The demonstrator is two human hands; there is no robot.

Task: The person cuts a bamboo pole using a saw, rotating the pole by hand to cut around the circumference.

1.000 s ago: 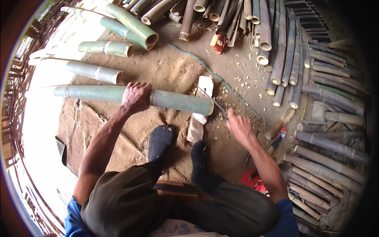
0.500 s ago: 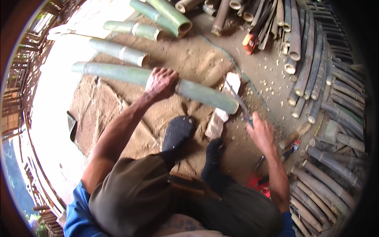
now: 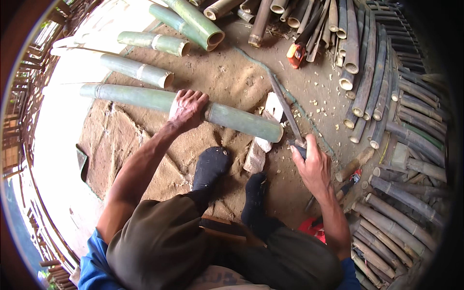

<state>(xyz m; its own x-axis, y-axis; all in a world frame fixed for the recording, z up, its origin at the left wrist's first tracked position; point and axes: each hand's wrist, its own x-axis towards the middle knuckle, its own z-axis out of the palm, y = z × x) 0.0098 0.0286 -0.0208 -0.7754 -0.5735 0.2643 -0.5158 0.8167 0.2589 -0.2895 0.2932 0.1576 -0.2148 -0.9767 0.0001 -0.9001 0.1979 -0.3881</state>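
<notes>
A thick green bamboo pole (image 3: 244, 119) slants across the sacking in front of me, its near-right end resting on a pale wooden block (image 3: 255, 157). My left hand (image 3: 189, 110) is wrapped over the pole around its middle, beside a node. In my right hand (image 3: 313, 162) is a long-bladed knife (image 3: 285, 107), gripped by its dark handle. The blade points up and away to the left, beyond the pole's cut end and apart from it. Part of the block is hidden under the pole.
More green bamboo lengths (image 3: 137, 71) lie at the far left. Stacked dry bamboo poles (image 3: 377, 82) line the right side. An orange tool (image 3: 295, 54) sits at the back. Brown sacking (image 3: 145, 159) spreads under my dark-socked feet (image 3: 211, 166). Pale chips are scattered near the block.
My right hand has turned the knife, so its blade now reaches farther up and away from the pole's end. My left hand keeps its grip; the whole view has shifted slightly.
</notes>
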